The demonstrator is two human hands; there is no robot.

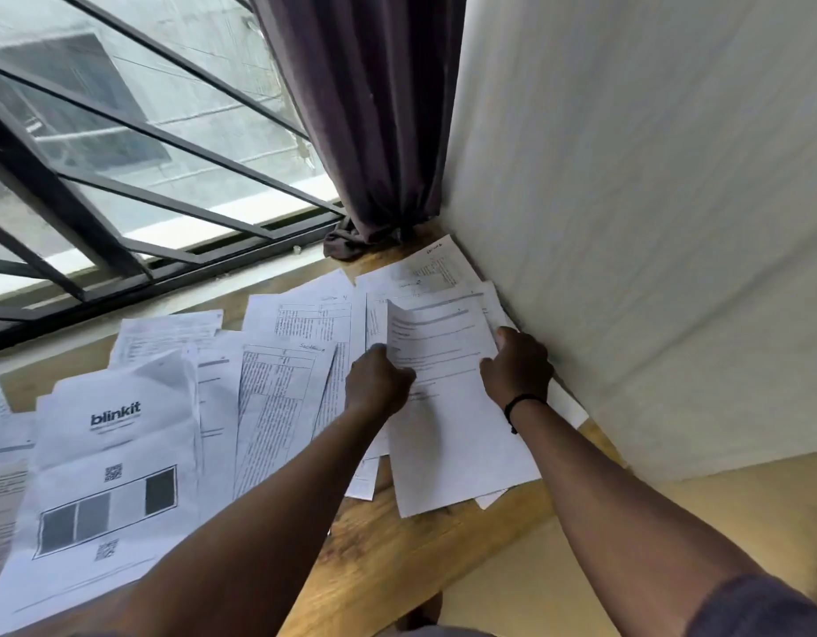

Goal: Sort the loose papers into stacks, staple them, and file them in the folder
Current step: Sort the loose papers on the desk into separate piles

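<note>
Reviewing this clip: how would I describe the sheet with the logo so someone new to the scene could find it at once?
Start at the barred window and drop to the wooden table under it, covered in loose papers. On the near left, away from both hands, lies the creased sheet. It alone carries the bold word "blinkit", square codes and a row of dark blocks; its neighbours are text and tables.

A home room: curtain [370, 108], barred window [122, 144], wooden table [388, 544]

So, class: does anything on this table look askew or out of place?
Yes. The loose papers lie scattered and overlapping at odd angles, unstacked. The blinkit sheet is creased, and the sheet both hands grip overhangs the table edge.
</note>
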